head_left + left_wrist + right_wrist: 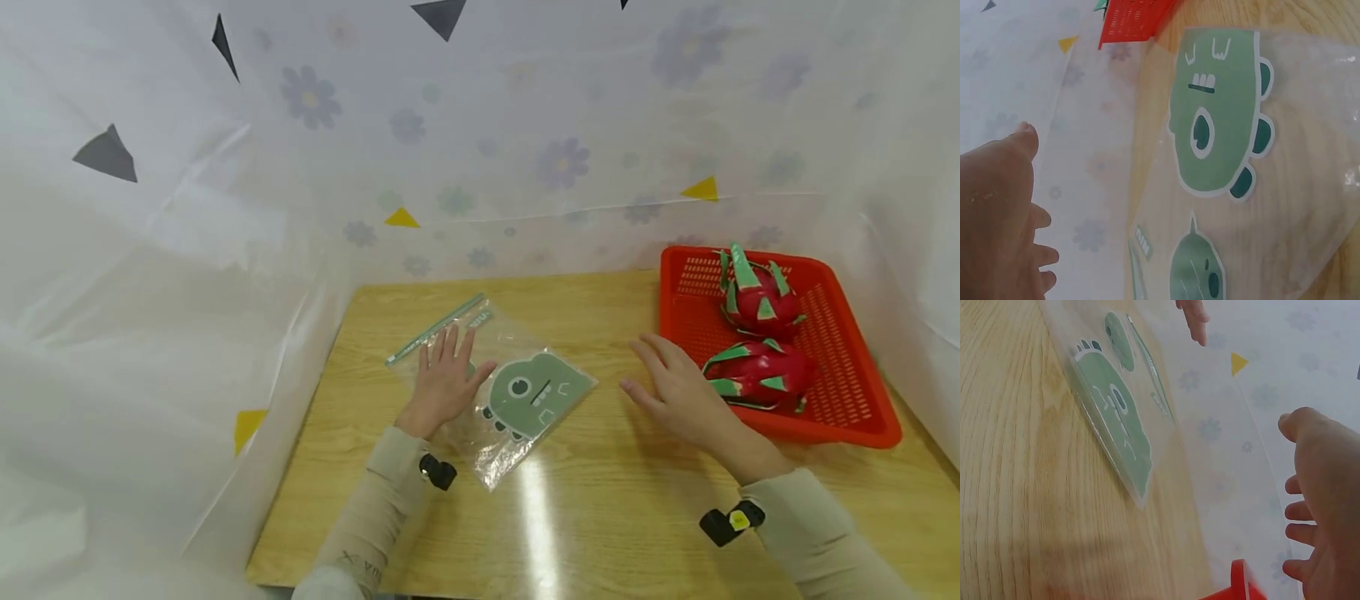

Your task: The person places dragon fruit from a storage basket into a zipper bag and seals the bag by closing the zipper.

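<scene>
A clear zip bag [487, 454] printed with a green cartoon monster [528, 392] lies flat on the wooden table, its green zip strip [435, 329] toward the far left. Over the bag's left part my left hand [442, 383] is spread, fingers straight and pointing away from me. My right hand [678, 392] hovers between the bag and a red basket [862, 367], its fingers loosely bent and holding nothing. Two red dragon fruits with green scales are in the basket, one at the back [761, 304] and one nearer [772, 372], partly behind my right hand.
White sheeting with flowers and triangles [562, 162] hangs behind the wooden table [600, 517] and along both sides. The basket stands at the table's right, near the sheeting. A bright reflection crosses the wood in front of the bag.
</scene>
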Demonstrator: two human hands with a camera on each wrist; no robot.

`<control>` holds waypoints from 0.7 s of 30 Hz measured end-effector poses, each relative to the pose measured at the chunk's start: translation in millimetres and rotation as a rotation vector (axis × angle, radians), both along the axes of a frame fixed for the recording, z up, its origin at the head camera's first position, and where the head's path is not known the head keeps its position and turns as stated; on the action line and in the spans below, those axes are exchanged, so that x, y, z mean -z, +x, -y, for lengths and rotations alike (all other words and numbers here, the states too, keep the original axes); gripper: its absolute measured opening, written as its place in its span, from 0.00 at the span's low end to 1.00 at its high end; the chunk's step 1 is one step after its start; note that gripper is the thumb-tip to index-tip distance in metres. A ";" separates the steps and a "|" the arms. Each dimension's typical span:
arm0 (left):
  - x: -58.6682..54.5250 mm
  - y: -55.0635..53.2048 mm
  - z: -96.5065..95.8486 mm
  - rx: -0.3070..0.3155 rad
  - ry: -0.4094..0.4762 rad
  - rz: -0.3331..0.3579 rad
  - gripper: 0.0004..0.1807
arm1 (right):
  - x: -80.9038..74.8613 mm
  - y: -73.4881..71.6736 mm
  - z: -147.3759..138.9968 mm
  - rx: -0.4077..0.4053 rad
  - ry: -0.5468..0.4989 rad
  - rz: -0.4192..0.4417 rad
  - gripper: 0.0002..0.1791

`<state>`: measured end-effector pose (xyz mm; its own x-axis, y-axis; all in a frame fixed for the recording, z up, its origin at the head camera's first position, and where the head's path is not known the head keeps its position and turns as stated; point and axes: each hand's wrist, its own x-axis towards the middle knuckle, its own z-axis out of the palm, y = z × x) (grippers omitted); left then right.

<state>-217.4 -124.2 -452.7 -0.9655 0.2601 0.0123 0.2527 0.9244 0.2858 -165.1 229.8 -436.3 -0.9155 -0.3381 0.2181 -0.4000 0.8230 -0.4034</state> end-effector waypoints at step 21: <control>28.7 -45.8 23.8 -0.162 0.029 0.076 0.36 | 49.2 0.5 48.1 -0.047 -0.118 0.071 0.24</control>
<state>-263.2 -148.0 -481.4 -0.9931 0.1019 -0.0573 0.0779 0.9422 0.3258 -164.6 181.6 -485.5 -0.9137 -0.3571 0.1940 -0.4042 0.7493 -0.5245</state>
